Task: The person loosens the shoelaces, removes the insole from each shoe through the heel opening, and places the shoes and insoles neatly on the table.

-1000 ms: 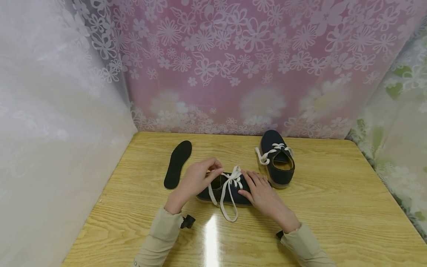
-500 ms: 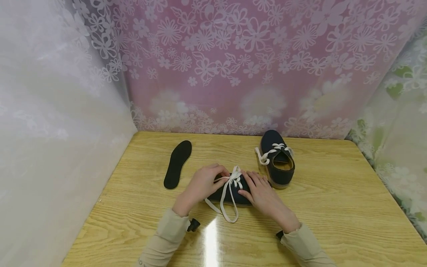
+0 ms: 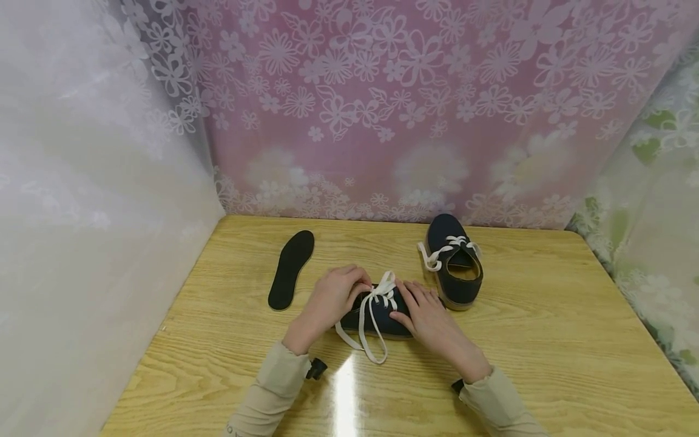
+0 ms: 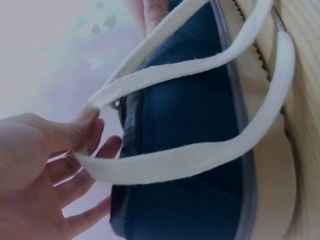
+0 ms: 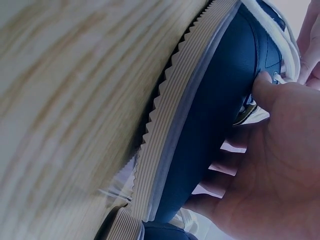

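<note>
A dark navy sneaker [image 3: 384,325] with white laces lies lengthwise on the table, its toe towards the right. My left hand [image 3: 333,297] is over the shoe's opening and pinches the white shoelace [image 4: 160,165] between thumb and fingertips. Part of the lace forms a bow at the eyelets, and a long loop droops over the near side onto the table. Across the front of the sneaker, my right hand [image 3: 428,315] holds it with the thumb [image 5: 265,90] on the near side and the fingers over the far side. My right hand hides most of the toe.
A second navy sneaker [image 3: 461,297] with tied white laces stands behind and to the right, close to the first one's toe. A black insole [image 3: 291,270] lies at the back left of the wooden table [image 3: 546,340]. Floral curtains [image 3: 349,121] hang round the back and sides.
My left hand has moved right and inward, closer to the bow, with the lace between its fingers. The loose lace end has shifted slightly left. My right hand has stayed in place on the sneaker.
</note>
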`<action>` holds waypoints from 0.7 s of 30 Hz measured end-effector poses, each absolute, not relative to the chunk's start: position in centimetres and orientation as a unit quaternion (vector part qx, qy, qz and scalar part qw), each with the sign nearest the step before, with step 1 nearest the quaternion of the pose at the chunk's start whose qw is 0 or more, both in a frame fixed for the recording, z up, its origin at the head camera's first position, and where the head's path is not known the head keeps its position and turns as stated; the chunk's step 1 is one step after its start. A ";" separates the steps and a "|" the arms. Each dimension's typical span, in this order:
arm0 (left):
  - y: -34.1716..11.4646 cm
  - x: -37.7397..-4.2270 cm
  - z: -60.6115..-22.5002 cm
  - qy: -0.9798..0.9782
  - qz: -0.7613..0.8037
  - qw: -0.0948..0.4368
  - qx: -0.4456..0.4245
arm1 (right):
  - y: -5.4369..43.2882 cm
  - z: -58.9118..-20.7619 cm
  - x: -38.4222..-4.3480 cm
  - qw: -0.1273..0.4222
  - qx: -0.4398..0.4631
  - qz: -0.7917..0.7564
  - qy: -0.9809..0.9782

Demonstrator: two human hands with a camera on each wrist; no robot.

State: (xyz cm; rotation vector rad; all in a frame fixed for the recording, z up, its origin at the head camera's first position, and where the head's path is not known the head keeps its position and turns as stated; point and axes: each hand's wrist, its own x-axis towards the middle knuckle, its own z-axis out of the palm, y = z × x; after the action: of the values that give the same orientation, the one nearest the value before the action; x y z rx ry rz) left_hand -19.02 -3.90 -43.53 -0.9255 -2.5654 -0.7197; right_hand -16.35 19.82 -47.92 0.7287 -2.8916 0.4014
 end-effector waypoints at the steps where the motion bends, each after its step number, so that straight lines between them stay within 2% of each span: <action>1: -4.0 -19.0 -43.4 -0.898 -0.248 0.164 -0.325 | 19.8 -47.9 -16.3 0.066 0.241 0.134 -0.959; 7: -4.9 -19.1 -42.2 -0.889 -0.266 0.194 -0.317 | 19.9 -48.0 -16.4 0.066 0.242 0.135 -0.959; 13: -6.0 -18.9 -40.9 -0.882 -0.306 0.232 -0.275 | 19.8 -47.9 -16.5 0.064 0.241 0.140 -0.958; 15: -6.2 -18.9 -40.7 -0.885 -0.311 0.223 -0.264 | 19.8 -47.9 -16.5 0.063 0.242 0.139 -0.958; 21: -6.3 -19.0 -40.9 -0.895 -0.322 0.153 -0.268 | 19.9 -48.0 -16.4 0.059 0.240 0.137 -0.959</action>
State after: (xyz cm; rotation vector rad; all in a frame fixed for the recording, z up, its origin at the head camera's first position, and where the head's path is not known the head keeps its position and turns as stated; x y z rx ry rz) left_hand -18.99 -6.28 -40.93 -0.7685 -2.5659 -0.9246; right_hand -16.44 19.87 -48.00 0.7272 -2.9050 0.4153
